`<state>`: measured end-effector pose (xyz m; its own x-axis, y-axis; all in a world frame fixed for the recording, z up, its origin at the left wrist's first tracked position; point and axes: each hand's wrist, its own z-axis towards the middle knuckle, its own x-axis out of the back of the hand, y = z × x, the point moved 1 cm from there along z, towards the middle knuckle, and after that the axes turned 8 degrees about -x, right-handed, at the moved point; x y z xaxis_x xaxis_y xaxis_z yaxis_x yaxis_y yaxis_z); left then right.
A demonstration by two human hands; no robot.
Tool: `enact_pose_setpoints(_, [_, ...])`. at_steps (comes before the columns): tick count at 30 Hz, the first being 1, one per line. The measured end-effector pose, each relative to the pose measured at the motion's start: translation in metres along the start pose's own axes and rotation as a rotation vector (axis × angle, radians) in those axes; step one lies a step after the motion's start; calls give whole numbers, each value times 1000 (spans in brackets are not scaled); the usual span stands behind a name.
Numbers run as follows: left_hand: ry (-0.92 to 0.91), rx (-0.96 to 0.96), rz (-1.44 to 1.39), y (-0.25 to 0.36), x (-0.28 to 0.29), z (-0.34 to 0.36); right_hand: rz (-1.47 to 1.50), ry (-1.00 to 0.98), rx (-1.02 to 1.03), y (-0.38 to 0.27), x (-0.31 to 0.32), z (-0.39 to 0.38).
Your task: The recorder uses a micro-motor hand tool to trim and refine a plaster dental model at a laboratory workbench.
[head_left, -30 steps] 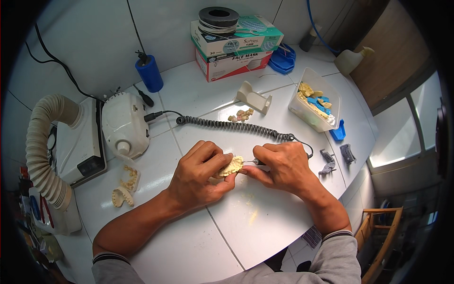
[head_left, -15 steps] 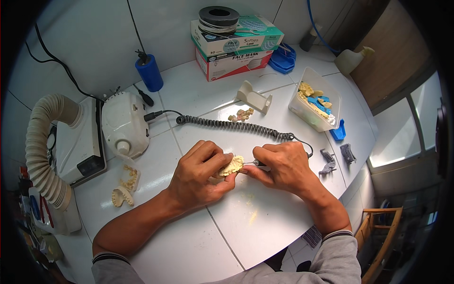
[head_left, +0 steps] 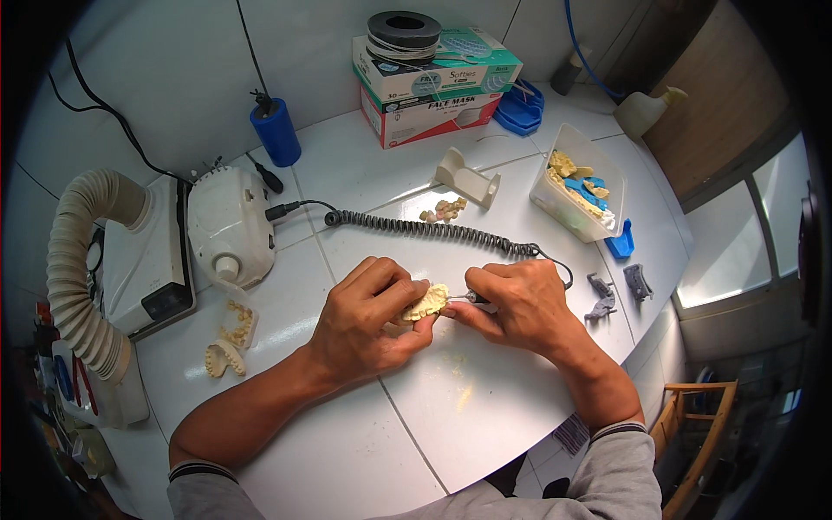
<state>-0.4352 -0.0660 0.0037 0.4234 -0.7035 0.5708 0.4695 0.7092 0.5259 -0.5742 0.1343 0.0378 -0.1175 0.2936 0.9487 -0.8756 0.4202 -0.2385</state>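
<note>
The left hand (head_left: 368, 314) pinches the yellow dental cast (head_left: 427, 303) between closed fingers, above the tabletop (head_left: 321, 442), inward from its near edge. The right hand (head_left: 526, 303) curls its fingers around a slim tool (head_left: 473, 297), with its tip at the cast.

Shifting only slightly.
Showing the spool (head_left: 404, 45), the stacked boxes (head_left: 433, 104) and the blue cylinder (head_left: 277, 139) a trace farther right than a second ago; edging the yellow dental cast (head_left: 429, 303) and the right hand (head_left: 524, 302) rightward too, by too little to tell handling from a shift of view.
</note>
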Motion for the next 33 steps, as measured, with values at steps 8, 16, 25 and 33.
enact_pose_setpoints(8, [-4, -7, 2, 0, 0, -1, 33, 26, -6, 1, -1, 0])
enact_pose_setpoints(16, [-4, -6, 3, 2, 1, 0, 48, 15, -7, 1, -1, -1])
enact_pose_setpoints(25, [17, -53, 19, -1, 1, 1, 75, 27, -5, -1, -1, 0])
enact_pose_setpoints(33, [-15, 1, 3, 2, 2, 1, 94, 21, -1, 0, -1, -1])
